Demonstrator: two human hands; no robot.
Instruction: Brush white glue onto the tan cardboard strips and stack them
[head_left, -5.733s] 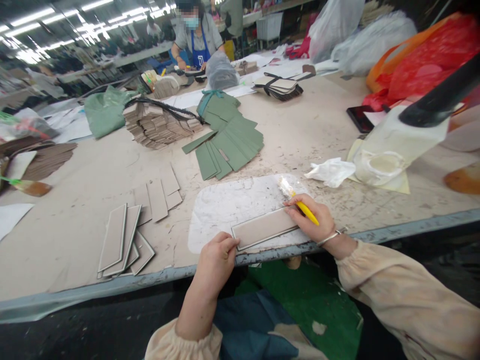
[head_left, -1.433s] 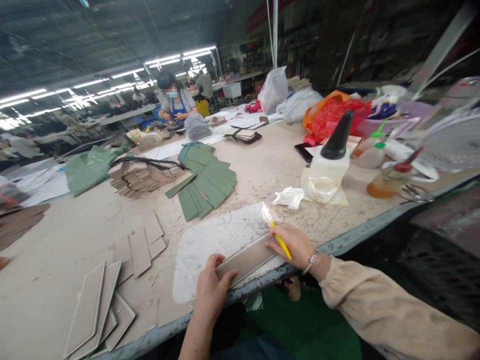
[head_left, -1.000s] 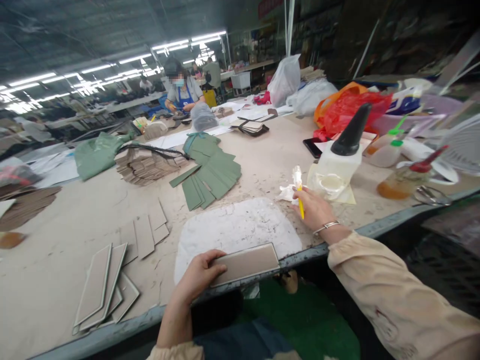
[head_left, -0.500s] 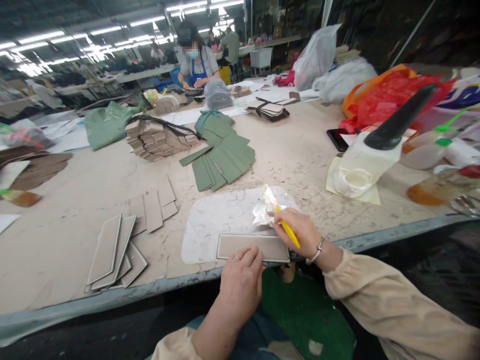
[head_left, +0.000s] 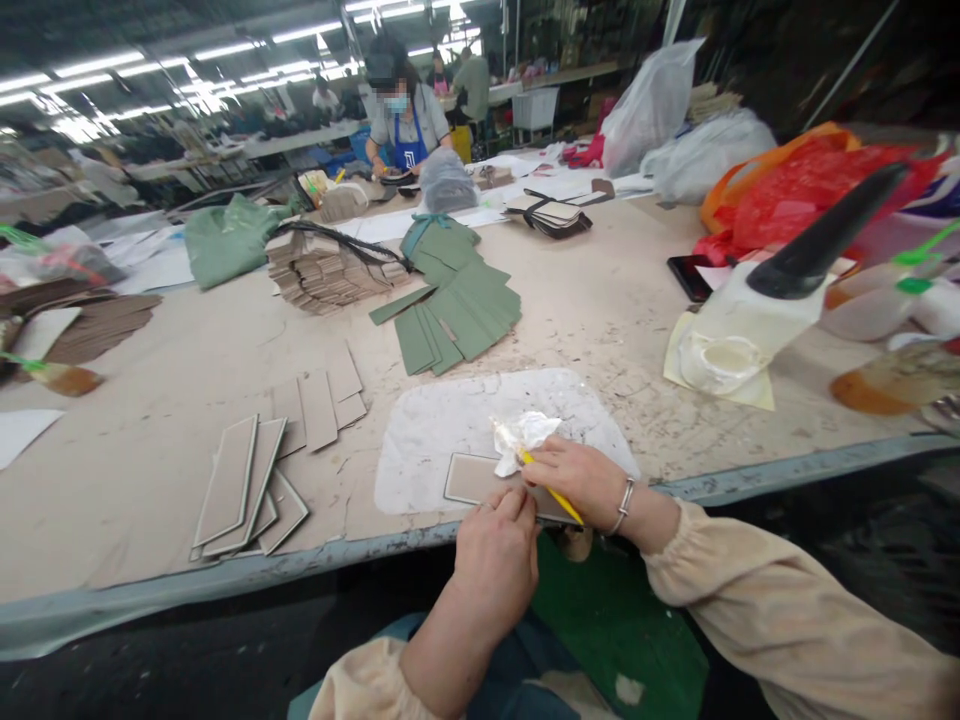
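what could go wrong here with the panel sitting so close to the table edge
1. The panel lies right at the table edge on the white mat; a hard wipe could slide it off.
2. The right hand holds the brush and the crumpled tissue together, so the brush might smear the panel or the left hand pressing beside it.

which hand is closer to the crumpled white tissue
Right. The right hand, holding a yellow-handled tool, touches the crumpled tissue; the left hand sits nearer the table edge, pressing the tan panel.
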